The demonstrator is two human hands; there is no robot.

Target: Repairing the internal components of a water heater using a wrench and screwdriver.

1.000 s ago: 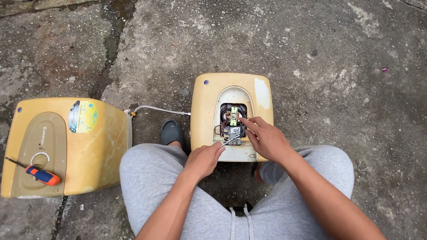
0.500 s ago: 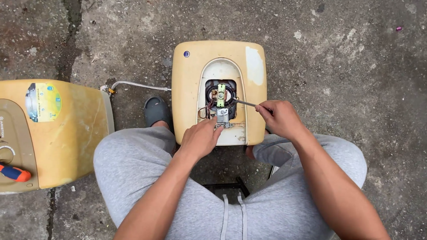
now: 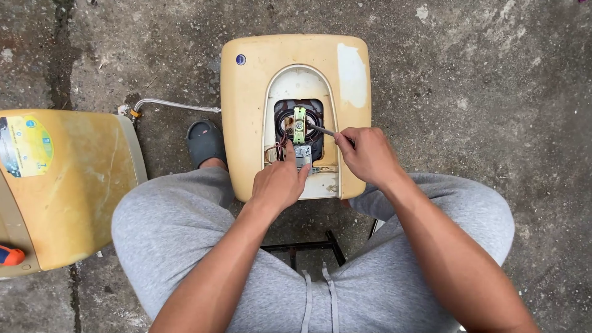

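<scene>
The right hand (image 3: pixel 369 155), clenched on a slim metal tool (image 3: pixel 322 130), points it leftward at the green bracket (image 3: pixel 299 124) inside the yellow heater (image 3: pixel 253 111), while the left hand (image 3: pixel 279 183) presses wires just below the bracket.

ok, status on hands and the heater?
Left hand pressing the wiring. Right hand holds metal tool at the green bracket. Yellow heater open, nothing blocking.

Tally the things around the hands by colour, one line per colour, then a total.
Yellow: 2, open heater casing, second casing
Grey: 3, thin metal tool, flexible hose, sandal
Orange: 1, screwdriver handle
Total: 6
</scene>
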